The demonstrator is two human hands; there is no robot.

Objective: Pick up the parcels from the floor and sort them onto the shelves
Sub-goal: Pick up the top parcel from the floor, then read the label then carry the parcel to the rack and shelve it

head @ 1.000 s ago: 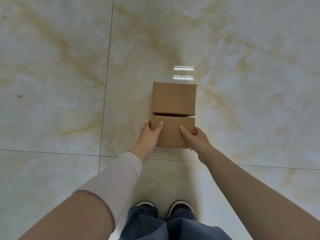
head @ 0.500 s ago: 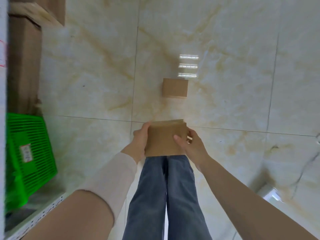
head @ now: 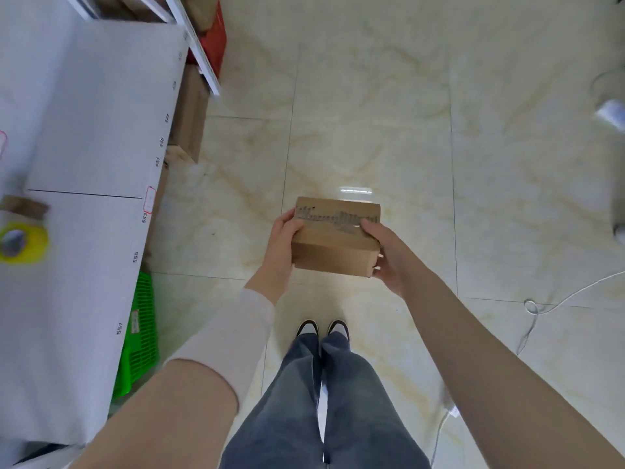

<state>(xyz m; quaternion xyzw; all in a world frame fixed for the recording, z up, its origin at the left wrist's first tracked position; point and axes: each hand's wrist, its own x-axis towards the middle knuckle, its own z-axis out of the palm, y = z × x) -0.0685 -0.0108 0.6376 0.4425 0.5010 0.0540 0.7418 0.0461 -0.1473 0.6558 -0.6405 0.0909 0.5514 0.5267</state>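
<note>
A small brown cardboard parcel [head: 334, 242] with black printing on its top is held in the air in front of me, above the marble floor. My left hand [head: 282, 245] grips its left side with the thumb on top. My right hand [head: 389, 255] grips its right side and front corner. A white shelf [head: 84, 164] with numbers along its front edge stands to my left. The second parcel that lay on the floor is out of view.
On the shelf lie a yellow tape roll [head: 22, 243] and a brown item [head: 25, 206]. Under the shelf sit a green basket [head: 142, 336], cardboard boxes [head: 189, 116] and a red bin [head: 213, 38]. A white cord [head: 541, 306] runs across the floor at right.
I lifted one parcel off the floor with both hands and stood up. The view swung up and left, bringing the white shelf into sight; the other parcel dropped out of view.
</note>
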